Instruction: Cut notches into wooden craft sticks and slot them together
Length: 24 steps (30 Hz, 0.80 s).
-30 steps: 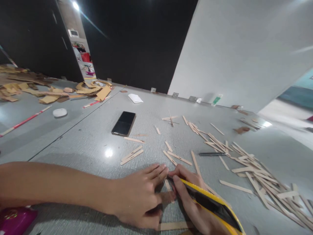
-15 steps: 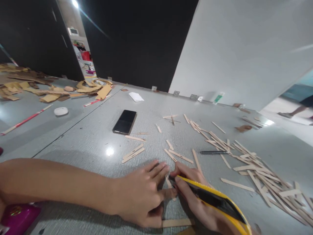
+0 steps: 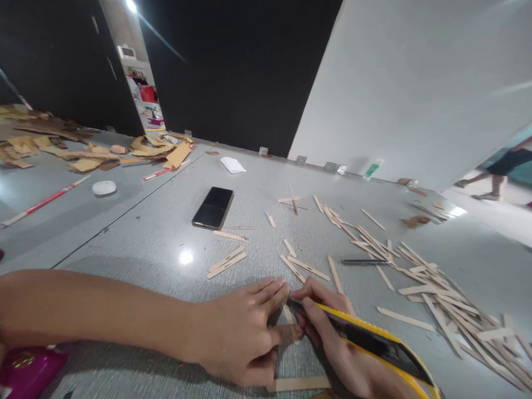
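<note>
**While the left hand (image 3: pixel 245 332) spreads flat, the right hand (image 3: pixel 332 338) grips a yellow-and-black utility knife (image 3: pixel 378 338)**

Where the frame ends at bottom left, one glossy magenta object (image 3: pixel 33 371) is cut off, too little of it showing to name. One flat, pale wooden stick (image 3: pixel 301 383) lies on the grey counter (image 3: pixel 149 235), its right end hidden by the right hand. The left hand rests palm down, fingers parted, over one narrow wooden strip (image 3: pixel 290 317), partly covered. The right hand is closed round the knife, its fingertips just beside the left thumb; whether the blade touches the strip cannot be told. The knife's rear end is cut off.

Beyond the hands lie two pale sticks side by side (image 3: pixel 226 265) and, to their right, two slotted sticks (image 3: pixel 310 269). A long pile of wooden sticks (image 3: pixel 449 305) at right is too tangled to count; one dark, slim pen-like rod (image 3: pixel 363 262) touches it.

Farther off are one black phone (image 3: pixel 213 208), one white rounded case (image 3: pixel 104 188), two red-and-white thin strips (image 3: pixel 45 202), one folded white paper (image 3: pixel 233 164) and uncountable tan scraps (image 3: pixel 178 155). At least four small metal brackets (image 3: pixel 301 160) line the far edge. One person (image 3: pixel 505 166) at far right is cut off above the legs.
</note>
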Each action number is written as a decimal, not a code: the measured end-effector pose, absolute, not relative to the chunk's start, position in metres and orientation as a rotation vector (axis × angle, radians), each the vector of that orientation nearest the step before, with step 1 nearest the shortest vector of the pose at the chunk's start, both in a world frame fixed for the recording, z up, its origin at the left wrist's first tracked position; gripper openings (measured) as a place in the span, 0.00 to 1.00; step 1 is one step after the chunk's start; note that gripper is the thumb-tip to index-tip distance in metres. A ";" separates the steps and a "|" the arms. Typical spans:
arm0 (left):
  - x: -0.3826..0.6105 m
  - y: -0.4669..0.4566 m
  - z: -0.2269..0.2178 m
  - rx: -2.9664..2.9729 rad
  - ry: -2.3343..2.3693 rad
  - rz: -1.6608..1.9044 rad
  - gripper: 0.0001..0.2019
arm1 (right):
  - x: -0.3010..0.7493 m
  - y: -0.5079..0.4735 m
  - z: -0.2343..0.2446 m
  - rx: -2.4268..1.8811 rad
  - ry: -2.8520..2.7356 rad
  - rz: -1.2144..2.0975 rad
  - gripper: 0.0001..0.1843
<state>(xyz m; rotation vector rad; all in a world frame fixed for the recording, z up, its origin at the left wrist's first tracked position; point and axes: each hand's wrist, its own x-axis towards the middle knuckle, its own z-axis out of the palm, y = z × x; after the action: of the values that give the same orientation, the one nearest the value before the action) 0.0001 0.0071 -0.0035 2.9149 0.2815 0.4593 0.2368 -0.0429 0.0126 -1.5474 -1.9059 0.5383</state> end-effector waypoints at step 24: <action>0.000 0.006 0.002 2.900 0.326 0.411 0.32 | 0.239 -0.035 0.023 -1.523 -2.050 0.591 0.16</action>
<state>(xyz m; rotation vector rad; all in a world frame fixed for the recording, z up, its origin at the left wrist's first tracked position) 0.0005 0.0062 0.0016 2.9000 0.3260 0.4107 0.2386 -0.0354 0.0225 -1.5230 -2.0500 0.5909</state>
